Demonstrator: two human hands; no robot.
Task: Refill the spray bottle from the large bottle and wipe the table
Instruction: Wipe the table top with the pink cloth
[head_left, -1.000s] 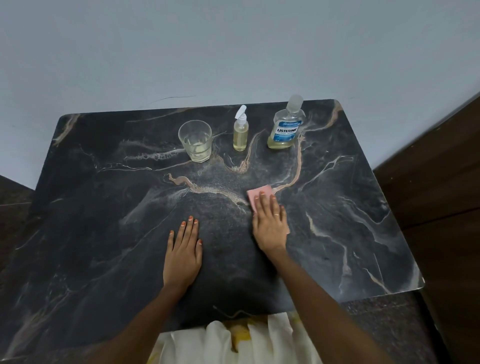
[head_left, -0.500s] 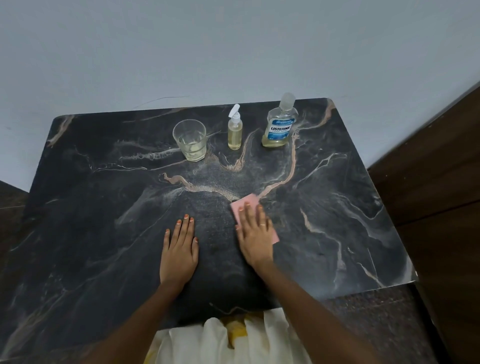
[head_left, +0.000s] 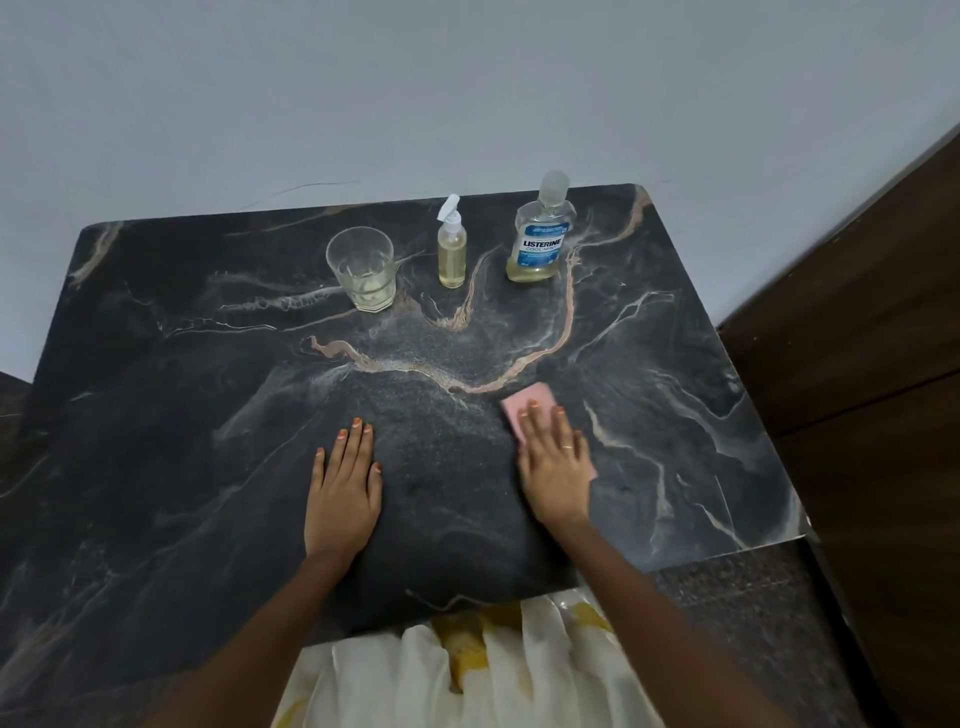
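A small spray bottle (head_left: 451, 244) with a white nozzle and yellowish liquid stands upright at the back of the dark marble table (head_left: 182, 364). To its right stands the large Listerine bottle (head_left: 542, 234), capped, with a little yellow liquid at the bottom. My right hand (head_left: 555, 465) lies flat with straight fingers on a pink cloth (head_left: 522, 405), pressing it to the tabletop right of centre. My left hand (head_left: 344, 486) rests flat on the table, fingers straight, holding nothing.
A clear drinking glass (head_left: 363, 270) with a little liquid stands left of the spray bottle. A grey wall runs behind the table. A dark wooden panel (head_left: 857, 364) stands at the right. The table's near edge meets my light clothing (head_left: 467, 670).
My right hand slid the pink cloth left across the table and then back to the right. My left hand has stayed flat in place.
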